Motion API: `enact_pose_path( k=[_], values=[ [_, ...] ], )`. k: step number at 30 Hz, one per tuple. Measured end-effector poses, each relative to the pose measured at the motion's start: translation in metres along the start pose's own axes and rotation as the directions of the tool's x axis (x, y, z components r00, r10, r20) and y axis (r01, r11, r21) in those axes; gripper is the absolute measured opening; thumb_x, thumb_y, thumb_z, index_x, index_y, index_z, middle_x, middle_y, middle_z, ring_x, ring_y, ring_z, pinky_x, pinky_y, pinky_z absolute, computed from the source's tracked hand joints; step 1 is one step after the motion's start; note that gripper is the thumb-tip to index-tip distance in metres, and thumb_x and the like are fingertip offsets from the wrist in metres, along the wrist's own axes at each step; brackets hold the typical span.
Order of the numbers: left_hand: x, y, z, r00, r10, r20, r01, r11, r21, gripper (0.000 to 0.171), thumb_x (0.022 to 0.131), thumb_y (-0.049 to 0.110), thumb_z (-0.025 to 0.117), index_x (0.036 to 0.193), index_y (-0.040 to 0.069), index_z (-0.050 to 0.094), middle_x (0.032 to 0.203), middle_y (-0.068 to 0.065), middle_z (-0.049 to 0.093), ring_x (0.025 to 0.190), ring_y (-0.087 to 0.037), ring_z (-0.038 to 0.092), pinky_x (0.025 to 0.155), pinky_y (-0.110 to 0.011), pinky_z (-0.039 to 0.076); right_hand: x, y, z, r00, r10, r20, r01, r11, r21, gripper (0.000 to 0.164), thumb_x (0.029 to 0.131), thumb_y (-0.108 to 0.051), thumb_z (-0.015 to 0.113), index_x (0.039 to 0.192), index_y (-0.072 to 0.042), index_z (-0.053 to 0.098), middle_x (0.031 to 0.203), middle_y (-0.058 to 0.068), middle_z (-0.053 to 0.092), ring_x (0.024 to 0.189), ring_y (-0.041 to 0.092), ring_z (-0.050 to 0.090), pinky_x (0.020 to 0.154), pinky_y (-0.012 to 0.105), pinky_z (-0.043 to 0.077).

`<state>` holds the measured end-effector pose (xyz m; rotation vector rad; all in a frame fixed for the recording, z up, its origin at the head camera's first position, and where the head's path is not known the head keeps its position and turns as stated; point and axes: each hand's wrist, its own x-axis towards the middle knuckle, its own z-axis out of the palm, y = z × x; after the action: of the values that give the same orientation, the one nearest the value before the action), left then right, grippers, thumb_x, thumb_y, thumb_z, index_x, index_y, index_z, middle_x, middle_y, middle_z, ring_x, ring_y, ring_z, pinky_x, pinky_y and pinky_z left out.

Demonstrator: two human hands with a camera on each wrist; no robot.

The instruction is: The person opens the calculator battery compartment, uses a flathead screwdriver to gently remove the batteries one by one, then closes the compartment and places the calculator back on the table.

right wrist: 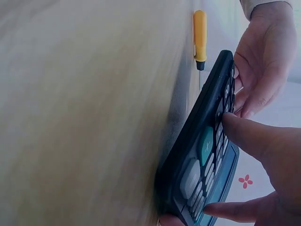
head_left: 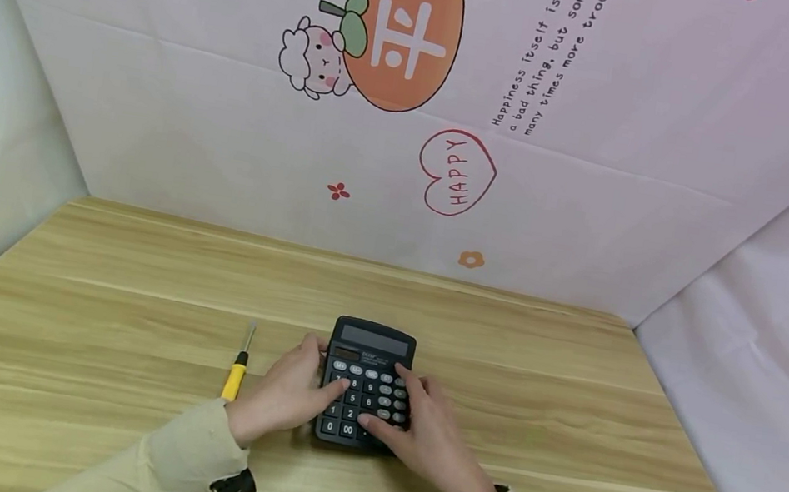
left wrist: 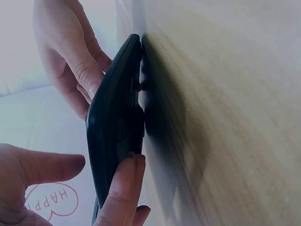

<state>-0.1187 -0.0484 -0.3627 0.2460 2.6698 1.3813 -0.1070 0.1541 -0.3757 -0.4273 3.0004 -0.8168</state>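
A black calculator (head_left: 374, 340) with grey and dark keys lies face up between both hands, close over the wooden table. My left hand (head_left: 283, 394) holds its left side, fingers at the edge. The left thumb (left wrist: 51, 167) reaches above the keys and stands a little off the face in the left wrist view. On the other side, my right hand (head_left: 438, 445) grips the calculator. Its thumb (right wrist: 251, 134) lies on the lower keys and its index finger touches the upper right keys. A fingertip (right wrist: 170, 220) shows under the near corner in the right wrist view.
Left of the calculator, a screwdriver (head_left: 236, 375) with a yellow and black handle lies on the table (head_left: 556, 386), near the left wrist. White printed cloth (head_left: 227, 147) stands behind the table's far edge, and white cloth hangs at both sides.
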Motion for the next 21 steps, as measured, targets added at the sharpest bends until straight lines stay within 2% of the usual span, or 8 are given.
enact_pose_path(
  k=[8, 15, 21],
  values=[
    [-0.0005, -0.0005, -0.0024, 1.000, -0.011, 0.018, 0.012, 0.998, -0.061, 0.048, 0.091, 0.015, 0.063, 0.129, -0.006, 0.043, 0.103, -0.014, 0.062, 0.082, -0.018, 0.059, 0.073, -0.037, 0.049, 0.0003, -0.0034, -0.0001, 1.000, 0.010, 0.019, -0.011, 1.000, 0.014, 0.077, 0.083, -0.049, 0.070, 0.143, -0.010, 0.043, 0.118, 0.024, 0.052, 0.093, 0.024, 0.055, 0.078, 0.044, 0.049],
    [0.0006, -0.0009, -0.0012, 0.999, -0.032, 0.016, 0.033, 0.993, -0.113, 0.041, 0.100, 0.009, 0.043, 0.136, -0.009, 0.039, 0.110, -0.016, 0.063, 0.092, -0.022, 0.060, 0.083, -0.042, 0.050, -0.0003, -0.0056, -0.0010, 0.999, 0.037, 0.036, -0.038, 0.998, 0.042, 0.074, 0.082, -0.049, 0.071, 0.142, -0.012, 0.046, 0.122, 0.024, 0.050, 0.095, 0.026, 0.057, 0.080, 0.045, 0.049],
    [0.0018, -0.0012, -0.0009, 0.999, -0.037, -0.009, 0.036, 0.991, -0.130, 0.040, 0.100, 0.003, 0.036, 0.137, -0.011, 0.040, 0.127, -0.029, 0.053, 0.110, -0.034, 0.055, 0.095, -0.050, 0.045, 0.0008, -0.0065, -0.0010, 0.998, 0.054, 0.029, -0.056, 0.997, 0.061, 0.075, 0.083, -0.051, 0.069, 0.143, -0.013, 0.045, 0.123, 0.025, 0.049, 0.094, 0.026, 0.057, 0.079, 0.045, 0.050]
  ],
)
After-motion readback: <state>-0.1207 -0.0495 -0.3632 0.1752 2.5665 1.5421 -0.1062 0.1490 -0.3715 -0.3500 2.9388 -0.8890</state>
